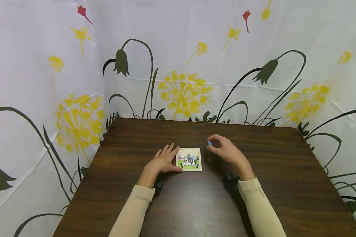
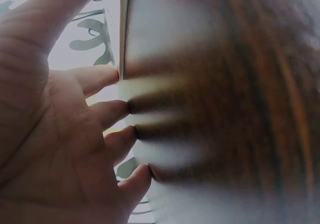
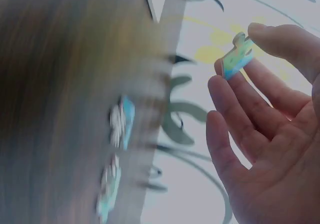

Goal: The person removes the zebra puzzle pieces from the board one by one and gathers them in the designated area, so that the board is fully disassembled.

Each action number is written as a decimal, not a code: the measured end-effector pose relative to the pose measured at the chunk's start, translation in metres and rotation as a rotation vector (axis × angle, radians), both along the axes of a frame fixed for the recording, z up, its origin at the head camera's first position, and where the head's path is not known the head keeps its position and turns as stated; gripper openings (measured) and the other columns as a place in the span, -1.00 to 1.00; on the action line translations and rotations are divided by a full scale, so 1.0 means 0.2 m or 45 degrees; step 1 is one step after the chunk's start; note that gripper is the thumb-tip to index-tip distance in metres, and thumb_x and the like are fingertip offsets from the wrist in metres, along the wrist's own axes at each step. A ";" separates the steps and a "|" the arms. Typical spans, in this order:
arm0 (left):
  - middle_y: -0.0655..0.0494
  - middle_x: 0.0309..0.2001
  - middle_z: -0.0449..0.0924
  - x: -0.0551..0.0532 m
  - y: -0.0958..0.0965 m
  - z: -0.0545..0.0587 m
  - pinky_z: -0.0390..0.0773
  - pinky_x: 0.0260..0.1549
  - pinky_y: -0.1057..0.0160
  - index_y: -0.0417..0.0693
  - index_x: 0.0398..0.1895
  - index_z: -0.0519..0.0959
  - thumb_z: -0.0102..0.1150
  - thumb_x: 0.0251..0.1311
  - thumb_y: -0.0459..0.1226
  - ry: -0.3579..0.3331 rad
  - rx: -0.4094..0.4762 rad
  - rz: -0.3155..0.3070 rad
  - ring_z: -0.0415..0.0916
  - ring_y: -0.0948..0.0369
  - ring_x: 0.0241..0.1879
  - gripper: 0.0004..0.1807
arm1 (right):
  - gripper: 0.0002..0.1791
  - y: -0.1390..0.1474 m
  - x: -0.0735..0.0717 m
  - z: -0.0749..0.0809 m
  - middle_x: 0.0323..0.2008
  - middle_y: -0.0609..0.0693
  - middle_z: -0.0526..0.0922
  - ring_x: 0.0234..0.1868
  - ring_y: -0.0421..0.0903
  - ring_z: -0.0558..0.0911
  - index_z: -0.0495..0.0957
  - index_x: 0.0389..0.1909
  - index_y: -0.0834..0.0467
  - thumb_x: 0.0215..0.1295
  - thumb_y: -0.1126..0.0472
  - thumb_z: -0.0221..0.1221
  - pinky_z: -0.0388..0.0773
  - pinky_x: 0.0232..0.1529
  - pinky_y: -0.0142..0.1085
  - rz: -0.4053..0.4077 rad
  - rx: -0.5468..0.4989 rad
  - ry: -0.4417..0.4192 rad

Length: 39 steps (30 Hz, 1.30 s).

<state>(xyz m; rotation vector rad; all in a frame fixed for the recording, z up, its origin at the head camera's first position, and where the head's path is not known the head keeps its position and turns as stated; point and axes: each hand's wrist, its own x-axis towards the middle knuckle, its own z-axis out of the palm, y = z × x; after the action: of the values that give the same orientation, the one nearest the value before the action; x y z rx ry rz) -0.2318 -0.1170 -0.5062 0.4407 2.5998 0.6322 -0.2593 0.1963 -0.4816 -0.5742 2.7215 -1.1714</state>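
Observation:
A small square puzzle board (image 1: 192,149) with a pale rim lies on the table, showing a zebra picture (image 1: 190,162) over green. My left hand (image 1: 162,162) spreads its straight fingers at the board's left side, with thumb and index fingertip at its left corners. Its other fingertips rest on the table in the left wrist view. Just right of the board, my right hand (image 1: 227,152) pinches a jigsaw piece (image 3: 236,59) between thumb and fingertips, raised above the table. The piece is green and blue, with a rounded knob.
Two more jigsaw pieces, one with blue (image 3: 128,119) and one with pale green (image 3: 109,191), lie on the table in the right wrist view. The dark wooden table (image 1: 273,158) ends at a flower-patterned white cloth (image 1: 178,39) behind.

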 end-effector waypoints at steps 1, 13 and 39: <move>-0.09 0.80 -0.28 -0.01 0.00 -0.01 -0.28 0.70 -0.28 0.06 0.80 -0.03 0.49 0.24 0.21 0.000 0.005 -0.002 -0.36 -0.12 0.78 0.24 | -0.57 0.03 0.00 0.00 0.10 0.12 0.73 0.12 0.10 0.71 0.58 0.28 0.23 0.53 0.12 0.32 0.68 0.12 0.02 -0.005 0.014 -0.001; -0.15 0.79 -0.22 0.00 0.01 0.01 -0.24 0.70 -0.30 -0.01 0.79 0.02 0.53 0.22 0.14 0.008 0.014 0.034 -0.31 -0.15 0.78 0.23 | -0.57 0.31 -0.02 0.02 0.13 0.21 0.74 0.07 0.14 0.72 0.66 0.24 0.29 0.54 0.09 0.31 0.66 0.11 0.11 -0.107 0.184 0.000; -0.09 0.80 -0.28 -0.06 0.00 -0.09 -0.29 0.70 -0.30 0.06 0.80 -0.03 0.51 0.18 0.22 0.006 0.024 0.026 -0.39 -0.12 0.79 0.28 | -0.62 0.58 -0.04 -0.12 0.15 0.37 0.61 0.15 0.33 0.62 0.69 0.21 0.32 0.55 0.17 0.25 0.56 0.18 0.30 -0.195 0.400 -0.065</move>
<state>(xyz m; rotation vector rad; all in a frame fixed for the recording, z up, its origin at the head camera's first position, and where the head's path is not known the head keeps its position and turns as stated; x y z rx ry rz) -0.2435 -0.1167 -0.5235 0.4224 2.6079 0.6640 -0.2675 0.3121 -0.5051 -0.2952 2.8634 -0.7465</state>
